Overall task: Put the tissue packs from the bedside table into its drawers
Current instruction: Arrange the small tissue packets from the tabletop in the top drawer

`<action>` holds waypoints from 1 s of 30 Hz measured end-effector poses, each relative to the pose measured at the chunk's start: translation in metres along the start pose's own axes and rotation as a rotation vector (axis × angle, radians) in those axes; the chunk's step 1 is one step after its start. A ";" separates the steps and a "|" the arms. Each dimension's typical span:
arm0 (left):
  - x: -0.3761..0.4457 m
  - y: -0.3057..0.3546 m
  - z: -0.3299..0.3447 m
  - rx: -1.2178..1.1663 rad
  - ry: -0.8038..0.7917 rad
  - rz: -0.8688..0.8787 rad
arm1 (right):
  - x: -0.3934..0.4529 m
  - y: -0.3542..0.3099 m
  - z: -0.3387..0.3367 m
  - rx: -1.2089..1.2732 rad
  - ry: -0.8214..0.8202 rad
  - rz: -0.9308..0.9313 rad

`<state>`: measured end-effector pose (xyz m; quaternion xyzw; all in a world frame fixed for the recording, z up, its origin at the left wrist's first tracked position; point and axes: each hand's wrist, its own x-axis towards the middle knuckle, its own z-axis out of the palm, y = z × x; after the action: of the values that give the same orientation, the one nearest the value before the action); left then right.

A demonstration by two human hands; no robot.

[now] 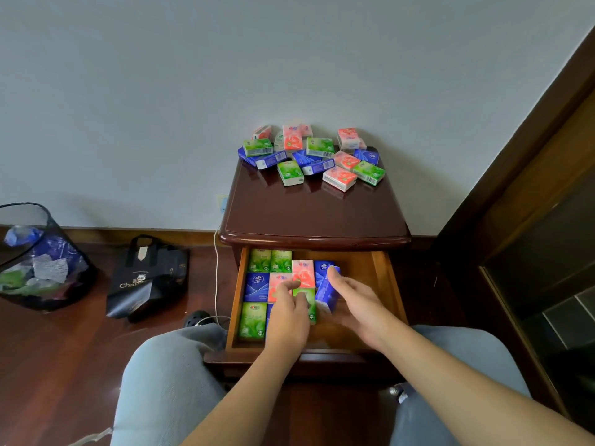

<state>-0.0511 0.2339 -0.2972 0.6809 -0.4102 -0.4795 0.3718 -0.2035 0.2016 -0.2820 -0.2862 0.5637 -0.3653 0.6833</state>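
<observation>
Several green, pink and blue tissue packs [314, 156] lie heaped at the back of the dark wooden bedside table [315, 214]. Its top drawer [391, 284] is pulled open and holds several packs laid flat in rows. My left hand [286, 320] rests flat on the packs in the drawer, its fingers on a green pack [306, 297] and a pink one. My right hand [357, 304] holds a blue pack [326, 292], tilted on edge, against the right side of the rows.
A black mesh waste bin [38, 262] with rubbish stands on the wooden floor at the left, a black tote bag [148, 278] beside it. A white cable [216, 275] hangs left of the table. Dark furniture [547, 252] stands at the right. My knees flank the drawer.
</observation>
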 end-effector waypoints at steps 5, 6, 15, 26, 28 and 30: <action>-0.002 -0.026 -0.016 0.830 0.089 0.436 | 0.014 0.016 -0.014 -0.388 0.286 0.044; -0.001 -0.028 -0.017 0.873 0.084 0.432 | 0.017 0.021 -0.015 -0.410 0.295 0.060; 0.004 -0.029 -0.016 0.921 -0.038 0.337 | 0.035 0.038 -0.011 -0.355 0.440 0.074; 0.004 -0.026 -0.016 0.872 -0.063 0.291 | 0.035 0.038 -0.011 -0.693 0.442 -0.082; 0.003 -0.025 -0.016 0.869 -0.069 0.277 | 0.033 0.036 -0.012 -1.027 0.415 -0.289; 0.002 -0.024 -0.016 0.870 -0.060 0.255 | 0.031 0.032 -0.011 -1.317 0.277 -0.497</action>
<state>-0.0302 0.2434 -0.3151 0.7036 -0.6646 -0.2327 0.0952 -0.2058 0.1947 -0.3272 -0.7102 0.6666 -0.1272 0.1875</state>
